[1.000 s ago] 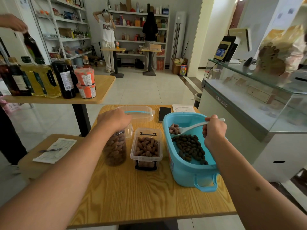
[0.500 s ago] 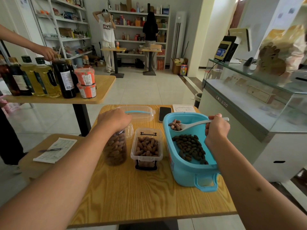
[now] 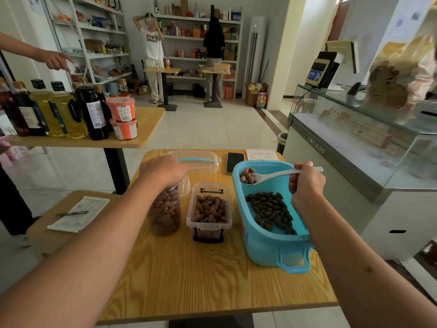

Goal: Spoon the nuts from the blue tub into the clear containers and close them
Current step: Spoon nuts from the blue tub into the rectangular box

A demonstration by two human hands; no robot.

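Note:
The blue tub [image 3: 264,247] stands on the right of the wooden table, with dark nuts [image 3: 270,211] on its floor. My right hand [image 3: 306,183] grips the handle of a white spoon [image 3: 272,175], whose bowl carries several nuts above the tub's far left corner. A round clear jar [image 3: 165,213] full of nuts stands at the left; my left hand [image 3: 163,170] grips its top. Between jar and tub sits a clear rectangular box [image 3: 209,213], lidless and filled with nuts. A clear lid with a blue strip [image 3: 199,160] lies behind them.
A black phone [image 3: 234,162] and a paper sheet [image 3: 261,154] lie at the table's far edge. A side table [image 3: 146,129] at the left holds bottles and red cups. A glass counter [image 3: 354,129] runs along the right. A lower table has a paper and pen [image 3: 79,213].
My right hand has lifted the loaded spoon higher and a little to the right over the tub. My left hand stays on the jar. Another person's hand at far left has left the bottles.

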